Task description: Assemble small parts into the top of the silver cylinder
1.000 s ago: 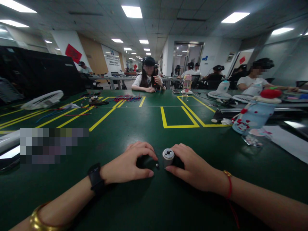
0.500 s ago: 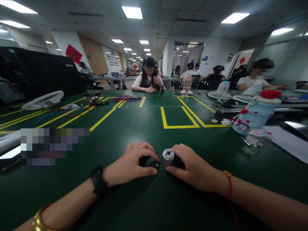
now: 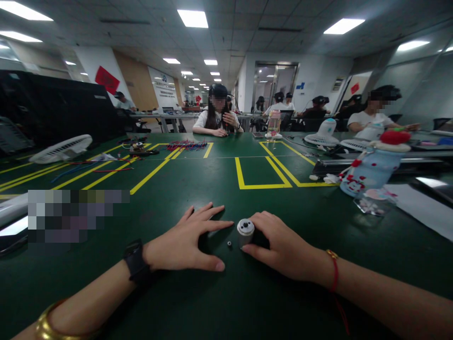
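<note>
A silver metal cylinder (image 3: 245,232) with small dark holes in its top stands upright on the green table (image 3: 170,307). My right hand (image 3: 283,245) is closed round its right side, thumb in front and fingers behind. A tiny metal piece (image 3: 229,244) sits on the tabletop just left of the cylinder. My left hand (image 3: 187,243) is spread beside that piece, its fingers apart and nothing in it. The left thumb and forefinger lie either side of the small piece without touching it.
A light blue bottle (image 3: 377,165) with a red top and a small clear box (image 3: 375,202) stand at the right. Red and blue wires (image 3: 187,145) lie far back, near a seated person (image 3: 217,113). A white fan (image 3: 62,148) is at the left.
My left hand has opened wider, its fingers now stretched out and its thumb farther from the forefinger. My right hand keeps its hold on the cylinder.
</note>
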Tool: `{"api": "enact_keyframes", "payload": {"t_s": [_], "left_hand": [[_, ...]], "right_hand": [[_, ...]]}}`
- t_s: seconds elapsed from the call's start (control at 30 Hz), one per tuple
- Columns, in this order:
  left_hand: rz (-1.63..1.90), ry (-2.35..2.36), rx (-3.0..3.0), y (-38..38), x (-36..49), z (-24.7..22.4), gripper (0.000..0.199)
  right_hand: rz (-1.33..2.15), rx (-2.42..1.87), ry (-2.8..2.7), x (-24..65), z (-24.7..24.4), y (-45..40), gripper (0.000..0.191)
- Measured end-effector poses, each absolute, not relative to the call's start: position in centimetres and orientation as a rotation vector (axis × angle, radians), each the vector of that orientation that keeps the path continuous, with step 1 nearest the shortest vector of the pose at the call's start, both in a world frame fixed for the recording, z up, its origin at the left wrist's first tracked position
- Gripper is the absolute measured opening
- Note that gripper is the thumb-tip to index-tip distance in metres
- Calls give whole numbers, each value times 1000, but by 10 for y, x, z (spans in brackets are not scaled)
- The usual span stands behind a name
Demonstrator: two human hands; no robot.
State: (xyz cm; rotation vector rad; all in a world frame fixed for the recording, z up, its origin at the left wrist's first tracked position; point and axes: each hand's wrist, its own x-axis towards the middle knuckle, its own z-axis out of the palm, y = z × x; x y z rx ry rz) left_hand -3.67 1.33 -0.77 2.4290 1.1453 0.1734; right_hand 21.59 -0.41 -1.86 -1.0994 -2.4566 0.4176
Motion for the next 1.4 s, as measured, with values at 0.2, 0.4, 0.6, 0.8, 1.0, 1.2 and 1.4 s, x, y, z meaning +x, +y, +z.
{"api": "enact_keyframes", "payload": {"t_s": [0.2, 0.4, 0.6, 0.8, 1.0, 1.2, 1.4], "left_hand": [[295, 1240, 2319, 10, -26, -12, 33], [504, 1244, 2194, 12, -22, -7, 17], [877, 1200, 2151, 9, -7, 9, 16], [881, 1211, 2218, -2, 6, 14, 13], [861, 1196, 2266, 1, 9, 11, 13], [830, 1163, 2273, -2, 10, 13, 14], [849, 1115, 2224, -3, 7, 13, 16]], "right_hand": [[413, -1095, -2460, 216, -19, -5, 24], [394, -1089, -2457, 216, -19, -4, 23], [370, -1093, -2462, 214, -20, -4, 24], [371, -1088, -2473, 213, -19, -4, 26], [359, -1078, -2477, 214, -20, -4, 25], [348, -1078, -2477, 214, -22, -4, 26], [356, -1083, -2483, 213, -21, -3, 27]]}}
